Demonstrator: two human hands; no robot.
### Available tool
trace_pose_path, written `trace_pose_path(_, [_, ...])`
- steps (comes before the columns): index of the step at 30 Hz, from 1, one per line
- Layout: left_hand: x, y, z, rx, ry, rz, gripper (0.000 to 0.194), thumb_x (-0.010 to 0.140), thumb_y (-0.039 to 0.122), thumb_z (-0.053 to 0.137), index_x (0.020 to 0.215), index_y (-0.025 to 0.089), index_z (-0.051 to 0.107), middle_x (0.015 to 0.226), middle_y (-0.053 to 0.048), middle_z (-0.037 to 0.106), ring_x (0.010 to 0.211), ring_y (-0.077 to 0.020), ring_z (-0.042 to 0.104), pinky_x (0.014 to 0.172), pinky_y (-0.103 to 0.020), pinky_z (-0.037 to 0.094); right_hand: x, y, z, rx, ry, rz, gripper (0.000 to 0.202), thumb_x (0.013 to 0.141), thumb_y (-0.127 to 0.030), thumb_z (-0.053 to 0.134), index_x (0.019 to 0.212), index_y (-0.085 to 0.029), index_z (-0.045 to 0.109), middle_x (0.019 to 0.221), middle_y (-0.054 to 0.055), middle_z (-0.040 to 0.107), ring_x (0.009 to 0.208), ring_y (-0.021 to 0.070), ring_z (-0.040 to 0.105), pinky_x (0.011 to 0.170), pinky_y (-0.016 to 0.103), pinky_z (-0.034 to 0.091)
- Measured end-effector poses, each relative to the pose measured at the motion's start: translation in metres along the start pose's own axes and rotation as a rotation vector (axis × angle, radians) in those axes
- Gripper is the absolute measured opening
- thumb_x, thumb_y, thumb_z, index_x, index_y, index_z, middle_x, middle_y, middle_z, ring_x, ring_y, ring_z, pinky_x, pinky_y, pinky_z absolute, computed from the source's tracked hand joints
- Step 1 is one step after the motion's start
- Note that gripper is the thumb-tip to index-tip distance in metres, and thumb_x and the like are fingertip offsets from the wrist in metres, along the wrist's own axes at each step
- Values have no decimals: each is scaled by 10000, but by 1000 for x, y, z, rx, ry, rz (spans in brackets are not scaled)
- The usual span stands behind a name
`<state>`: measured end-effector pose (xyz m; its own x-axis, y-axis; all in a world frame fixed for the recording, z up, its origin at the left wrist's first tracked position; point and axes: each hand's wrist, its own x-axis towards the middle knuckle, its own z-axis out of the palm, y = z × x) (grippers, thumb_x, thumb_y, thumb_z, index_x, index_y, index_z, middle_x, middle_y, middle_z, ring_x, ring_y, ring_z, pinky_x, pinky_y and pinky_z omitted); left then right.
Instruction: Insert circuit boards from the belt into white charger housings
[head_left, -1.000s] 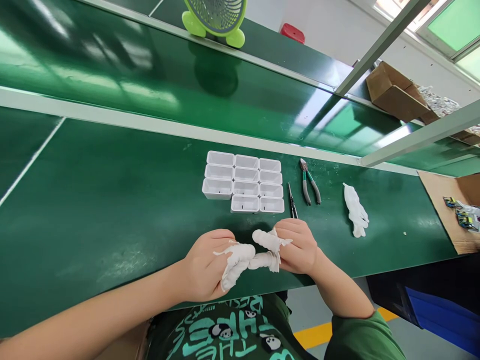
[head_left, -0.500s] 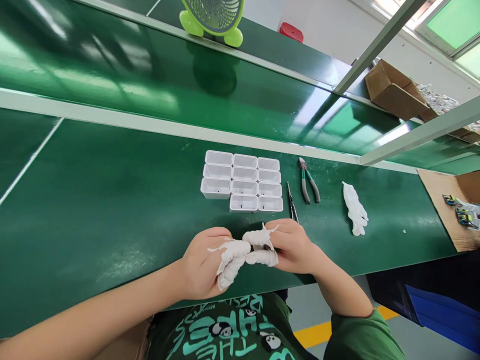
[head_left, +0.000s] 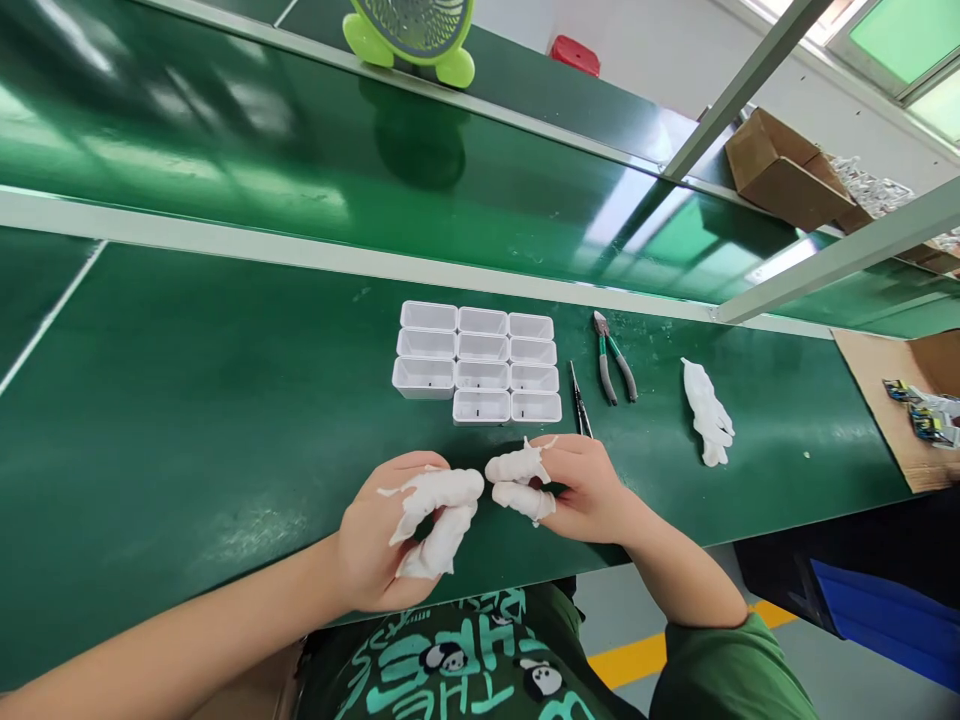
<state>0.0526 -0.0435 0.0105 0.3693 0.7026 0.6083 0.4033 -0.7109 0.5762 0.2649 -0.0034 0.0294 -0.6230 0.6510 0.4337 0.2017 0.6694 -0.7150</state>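
White torn glove pieces cover the thumb and forefinger of each of my hands. My left hand (head_left: 397, 535) is closed in a pinch, thumb and forefinger tips together with a gap behind them. Facing it across a narrow gap, my right hand (head_left: 581, 490) also has its thumb and forefinger drawn close. Anything between either pair of fingertips is too small to make out. Just beyond the hands stands a block of white plastic bins (head_left: 481, 404), with small dark specks in several of them. Tweezers (head_left: 578, 402) lie beyond my right hand, partly hidden by it.
Green-handled cutting pliers (head_left: 613, 358) and a white glove (head_left: 707, 412) lie to the right on the green table (head_left: 225, 400). A cardboard box (head_left: 874, 400) with small electronic parts sits at the far right. A green fan (head_left: 416, 35) stands on the raised shelf.
My hands have drawn slightly apart; their fingertips were touching before. The left hand moved a little left, and its thumb and forefinger now form a wider loop.
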Motion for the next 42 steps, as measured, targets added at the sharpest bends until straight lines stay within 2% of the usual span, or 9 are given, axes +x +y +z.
trace_pose_path(4, [6,2,2,-83,15,3,114,938,141,449,965,227,518,555,58,555,455,-119,535,503,-236,491,-2,1,0,-22,11,-25,255,998,-342,606,793,-189,609,588,-7,600,524,106,484,517,213,416])
trace_pose_path(7, [10,1,5,-61,4,45,71,925,155,499,940,218,527,552,63,552,442,-107,480,491,-213,447,-5,3,0,-83,-36,-6,310,999,-377,594,747,-199,566,580,-5,570,528,116,463,514,230,393])
trace_pose_path(14, [3,-2,10,-55,-34,57,154,860,84,498,923,223,515,541,62,545,433,-126,431,511,-249,433,-6,3,1,-109,-60,19,353,1034,-399,510,755,-193,575,563,-18,525,530,110,453,522,225,375])
trace_pose_path(17, [1,-2,10,-53,-4,68,186,836,56,491,904,229,496,547,57,559,442,-127,426,527,-261,448,-5,3,0,-84,-90,34,346,1028,-381,519,744,-192,578,580,-1,568,550,119,487,530,229,396])
trace_pose_path(21, [6,-1,3,-107,6,-26,185,828,58,462,880,231,502,531,65,520,460,-116,456,489,-228,427,-4,1,-1,-35,-180,92,278,1033,-355,518,852,-187,646,681,31,676,617,129,575,596,228,473])
trace_pose_path(24, [10,-1,-1,-100,40,-62,186,842,58,469,904,227,517,567,66,557,473,-100,505,489,-209,428,-2,-2,-4,22,-160,153,248,1014,-342,563,857,-184,673,691,28,702,620,122,594,608,220,495])
trace_pose_path(30, [2,-6,5,-15,-81,112,238,867,86,513,708,240,426,507,74,454,434,-106,398,518,-241,436,3,-5,-7,203,-143,275,133,928,-182,599,954,-157,727,768,39,736,607,99,600,579,193,504])
trace_pose_path(34, [-7,-9,9,22,-56,242,271,853,75,524,673,240,407,557,20,516,491,-138,424,548,-273,458,2,-4,-5,238,-179,351,157,875,-129,604,959,-138,736,769,43,727,606,102,580,570,200,500])
trace_pose_path(42, [-9,-11,8,122,-22,312,298,888,77,505,639,229,445,551,3,496,505,-144,405,539,-282,463,0,-3,-1,306,-218,419,189,868,-119,619,1007,-148,743,849,57,749,638,113,608,592,217,520])
